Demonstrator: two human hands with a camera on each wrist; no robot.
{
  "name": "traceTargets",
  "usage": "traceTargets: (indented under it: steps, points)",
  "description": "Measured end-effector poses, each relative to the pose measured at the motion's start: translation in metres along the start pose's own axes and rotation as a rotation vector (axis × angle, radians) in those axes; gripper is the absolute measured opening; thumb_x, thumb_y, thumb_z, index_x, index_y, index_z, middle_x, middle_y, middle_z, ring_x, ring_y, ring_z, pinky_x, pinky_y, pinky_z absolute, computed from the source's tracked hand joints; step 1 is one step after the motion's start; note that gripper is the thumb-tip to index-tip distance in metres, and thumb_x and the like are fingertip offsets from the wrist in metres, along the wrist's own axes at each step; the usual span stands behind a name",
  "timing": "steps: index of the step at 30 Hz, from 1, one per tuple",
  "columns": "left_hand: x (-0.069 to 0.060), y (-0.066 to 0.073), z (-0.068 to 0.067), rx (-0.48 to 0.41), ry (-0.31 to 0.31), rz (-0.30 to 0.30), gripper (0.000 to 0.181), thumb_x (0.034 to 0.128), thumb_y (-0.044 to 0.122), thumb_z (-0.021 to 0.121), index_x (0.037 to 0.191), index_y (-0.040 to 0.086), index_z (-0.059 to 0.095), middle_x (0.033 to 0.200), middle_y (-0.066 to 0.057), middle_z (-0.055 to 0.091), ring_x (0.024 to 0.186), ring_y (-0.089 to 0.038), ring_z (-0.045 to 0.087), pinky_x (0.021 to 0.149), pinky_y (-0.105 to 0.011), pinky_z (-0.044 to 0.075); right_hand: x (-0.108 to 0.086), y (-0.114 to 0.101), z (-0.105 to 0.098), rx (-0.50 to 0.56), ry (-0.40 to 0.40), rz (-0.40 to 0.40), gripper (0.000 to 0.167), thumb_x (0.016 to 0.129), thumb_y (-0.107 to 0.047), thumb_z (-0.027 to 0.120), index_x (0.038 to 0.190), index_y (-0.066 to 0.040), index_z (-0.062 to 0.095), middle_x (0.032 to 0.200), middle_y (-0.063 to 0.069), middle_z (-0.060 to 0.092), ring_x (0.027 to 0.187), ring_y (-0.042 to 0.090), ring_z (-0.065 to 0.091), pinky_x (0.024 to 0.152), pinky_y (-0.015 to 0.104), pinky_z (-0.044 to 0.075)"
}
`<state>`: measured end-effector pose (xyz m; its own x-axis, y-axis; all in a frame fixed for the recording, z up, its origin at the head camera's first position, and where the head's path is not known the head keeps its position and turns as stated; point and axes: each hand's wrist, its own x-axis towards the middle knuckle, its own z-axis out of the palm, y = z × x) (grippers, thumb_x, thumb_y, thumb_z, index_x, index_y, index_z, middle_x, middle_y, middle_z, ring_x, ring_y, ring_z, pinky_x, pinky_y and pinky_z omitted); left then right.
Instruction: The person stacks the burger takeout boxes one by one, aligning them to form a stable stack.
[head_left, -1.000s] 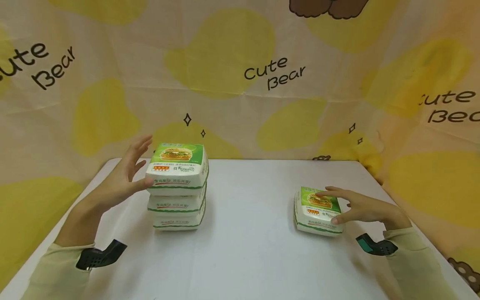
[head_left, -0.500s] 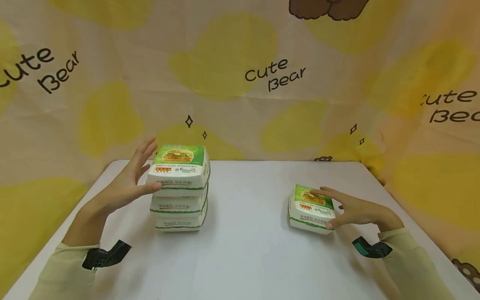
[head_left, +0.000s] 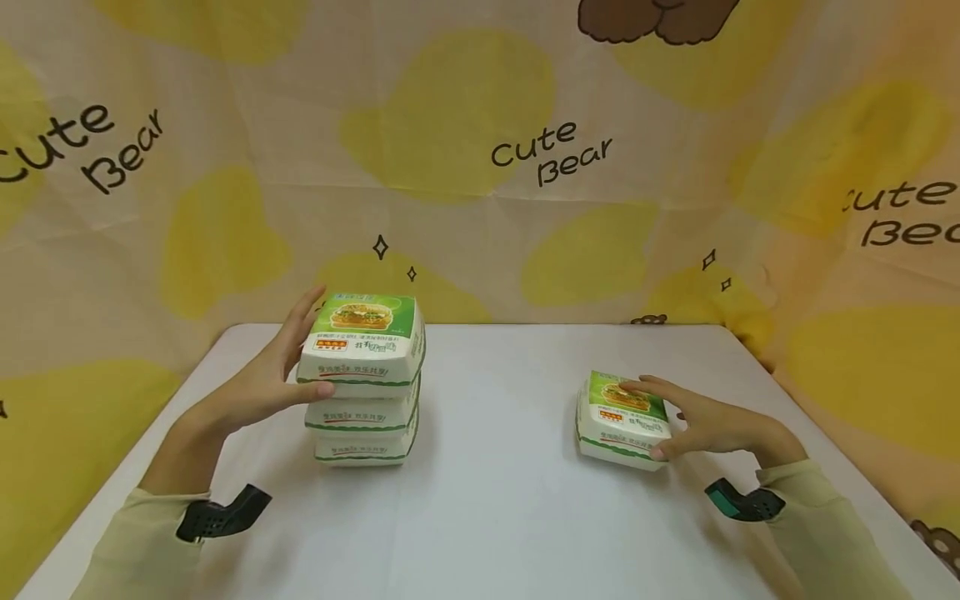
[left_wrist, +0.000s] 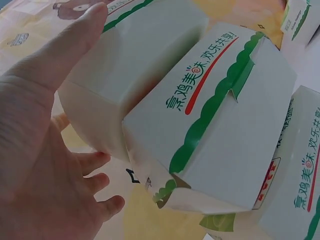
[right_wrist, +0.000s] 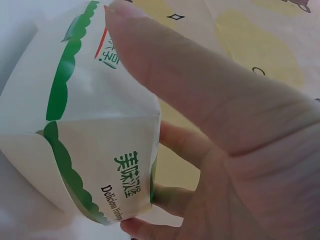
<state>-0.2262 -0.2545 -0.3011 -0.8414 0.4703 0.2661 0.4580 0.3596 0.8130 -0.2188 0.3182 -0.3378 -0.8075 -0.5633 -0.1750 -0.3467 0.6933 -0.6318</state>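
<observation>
Three white-and-green burger boxes stand stacked at the left of the table in the head view. My left hand (head_left: 258,383) holds the top burger box (head_left: 360,337) from the left, thumb on its near face and fingers at its left and far side. Below are the middle burger box (head_left: 360,415) and the bottom burger box (head_left: 360,450). At the right, my right hand (head_left: 708,421) grips a single burger box (head_left: 622,417), its thumb on the near face and a finger over the top. The right wrist view shows more fingertips along that box's side.
A white table (head_left: 495,500) carries the boxes, with bare surface between the stack and the single box. Behind it hangs a yellow-patterned cloth (head_left: 450,108) with "Cute Bear" lettering. Each wrist wears a black band-mounted device (head_left: 225,512).
My left hand has moved right and closed in on the top box. My right hand has shifted its box slightly left, then held it nearly still. The view has shifted slightly.
</observation>
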Motion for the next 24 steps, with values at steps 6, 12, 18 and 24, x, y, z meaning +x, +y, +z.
traceTargets:
  steps: [6,12,18,24]
  points:
    - [-0.004,-0.003,-0.001,-0.002,0.025,-0.028,0.119,0.081,0.006,0.078,0.16,0.044,-0.003,0.17,-0.016,0.007,0.154,-0.047,0.01,0.112,-0.08,0.009,0.007,-0.003,-0.001,-0.004,-0.012,0.032,0.095,0.083,-0.032,0.08,0.159,-0.012,0.026,0.164,0.034,0.007,0.143,0.065,0.017,0.099,0.082,0.033]
    - [-0.004,-0.007,-0.002,-0.036,0.006,-0.023,0.121,0.0798,0.005,0.077,0.16,0.045,-0.004,0.171,-0.01,0.002,0.156,-0.042,0.001,0.113,-0.079,0.005,0.005,-0.005,0.0,-0.003,-0.019,0.047,0.095,0.084,-0.034,0.08,0.159,-0.013,0.026,0.165,0.033,0.006,0.144,0.065,0.016,0.1,0.082,0.032]
    - [-0.003,-0.005,-0.005,-0.035,-0.009,0.001,0.12,0.0808,0.002,0.075,0.16,0.043,-0.004,0.171,-0.008,0.005,0.156,-0.039,0.004,0.115,-0.077,0.005,0.001,-0.002,0.001,0.006,-0.011,0.043,0.095,0.084,-0.032,0.08,0.16,-0.013,0.025,0.164,0.034,0.006,0.144,0.065,0.016,0.101,0.082,0.032]
    - [-0.006,0.005,-0.008,-0.039,-0.026,0.024,0.12,0.0811,0.002,0.074,0.161,0.041,-0.006,0.171,-0.011,0.003,0.155,-0.045,0.002,0.114,-0.078,0.004,0.0,-0.002,0.0,0.012,-0.012,0.026,0.096,0.084,-0.03,0.08,0.16,-0.014,0.024,0.165,0.031,0.007,0.143,0.064,0.018,0.098,0.083,0.033]
